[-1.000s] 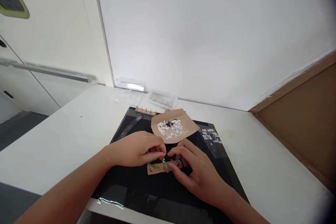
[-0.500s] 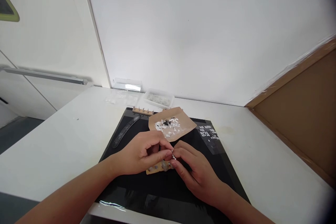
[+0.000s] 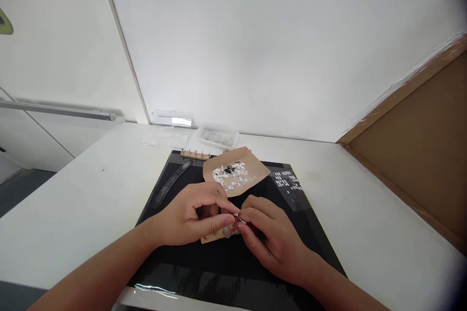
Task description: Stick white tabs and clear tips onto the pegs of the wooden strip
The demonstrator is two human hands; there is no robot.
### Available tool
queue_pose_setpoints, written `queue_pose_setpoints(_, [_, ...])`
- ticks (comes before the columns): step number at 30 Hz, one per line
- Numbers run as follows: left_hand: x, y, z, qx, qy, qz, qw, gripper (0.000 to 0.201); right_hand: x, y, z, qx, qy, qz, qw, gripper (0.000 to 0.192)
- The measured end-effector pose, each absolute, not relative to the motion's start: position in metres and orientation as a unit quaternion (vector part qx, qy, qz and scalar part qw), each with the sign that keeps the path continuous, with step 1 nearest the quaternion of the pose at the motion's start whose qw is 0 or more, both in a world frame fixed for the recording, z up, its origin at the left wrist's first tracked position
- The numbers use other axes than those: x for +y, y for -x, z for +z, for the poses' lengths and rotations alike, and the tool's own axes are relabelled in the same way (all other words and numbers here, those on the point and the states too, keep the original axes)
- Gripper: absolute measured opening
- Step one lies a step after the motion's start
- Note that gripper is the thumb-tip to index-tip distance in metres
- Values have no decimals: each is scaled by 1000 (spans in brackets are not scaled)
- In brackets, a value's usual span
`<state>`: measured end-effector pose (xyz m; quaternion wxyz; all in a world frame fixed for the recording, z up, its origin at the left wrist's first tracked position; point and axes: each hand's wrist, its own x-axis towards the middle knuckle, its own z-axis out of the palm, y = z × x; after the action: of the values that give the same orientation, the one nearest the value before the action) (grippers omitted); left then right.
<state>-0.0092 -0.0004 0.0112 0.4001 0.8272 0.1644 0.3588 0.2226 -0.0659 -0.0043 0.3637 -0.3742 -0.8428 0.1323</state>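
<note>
Over the black mat [image 3: 204, 265], my left hand [image 3: 199, 211] and my right hand [image 3: 272, 235] meet at their fingertips. Between my right thumb and forefinger is a small shiny metallic piece [image 3: 242, 221], too small to name for certain. My left thumb and forefinger pinch at its near end; what they hold there is mostly covered. Just below the fingertips lies a light wooden strip [image 3: 208, 239] with translucent nail-like pieces on it, partly hidden by my hands.
Beyond my hands lies brown paper [image 3: 255, 170] with white chips and dark bits. A curved dark nail file [image 3: 171, 184] is at left, a strip with small metal posts [image 3: 195, 155] behind. White tabs on a clear sheet [image 3: 286, 182] lie right; a clear plastic tub [image 3: 218, 136] stands by the wall.
The view has shifted slightly. My left thumb and fingertips have moved a little around the small piece, and its metallic part shows at a different angle between the fingers.
</note>
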Motion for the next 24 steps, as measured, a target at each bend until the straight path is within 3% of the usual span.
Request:
queue_pose_setpoints(8, [0, 9, 10, 185, -799, 341, 459, 15, -66, -222, -3, -858, 348, 121, 358, 13])
queue_pose_setpoints(24, [-2, 12, 11, 127, -844, 335, 400, 8, -67, -223, -6, -874, 308, 147, 345, 12])
